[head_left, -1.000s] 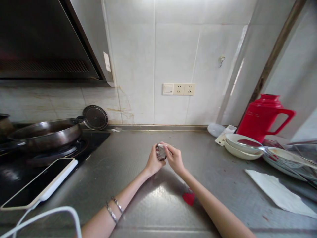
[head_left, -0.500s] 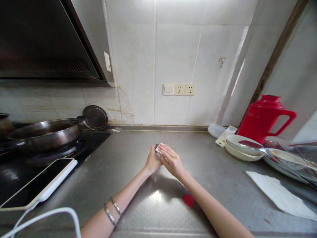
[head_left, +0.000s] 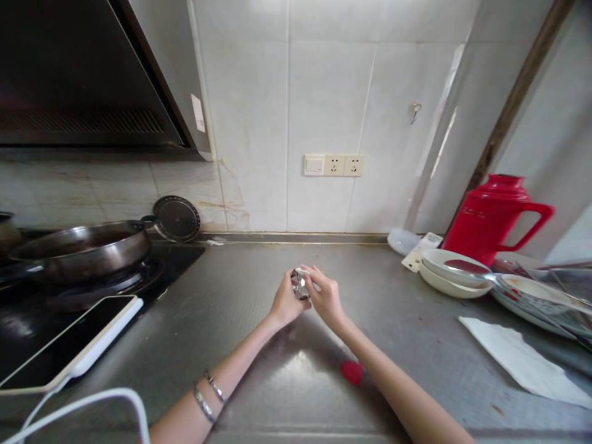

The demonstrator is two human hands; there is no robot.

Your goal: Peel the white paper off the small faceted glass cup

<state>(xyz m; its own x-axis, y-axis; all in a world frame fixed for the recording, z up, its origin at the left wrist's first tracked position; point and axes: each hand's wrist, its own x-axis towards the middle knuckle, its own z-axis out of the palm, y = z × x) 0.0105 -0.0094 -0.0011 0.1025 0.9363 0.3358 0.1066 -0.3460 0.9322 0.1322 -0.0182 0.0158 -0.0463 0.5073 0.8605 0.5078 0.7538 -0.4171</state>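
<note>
Above the middle of the metal counter [head_left: 240, 290], my left hand [head_left: 285, 300] is wrapped round a small, shiny silver object [head_left: 300, 285]. My right hand [head_left: 324, 296] is beside it, its fingers pinched at the object's top and right side, where a bit of white shows. Whether that white bit is a separate piece is too small to tell. Below my right forearm, a red item [head_left: 352, 372] lies on the counter, partly hidden by the arm.
On the left are a stove with a steel pan [head_left: 87, 250], a round black lid [head_left: 176, 219], and a phone [head_left: 69, 345] with a white cable. On the right stand a red thermos [head_left: 490, 216], stacked bowls [head_left: 456, 283], plates and a white paper sheet [head_left: 522, 361].
My right hand has lifted from lying flat over the object and now pinches at its edge. More of the silver surface shows.
</note>
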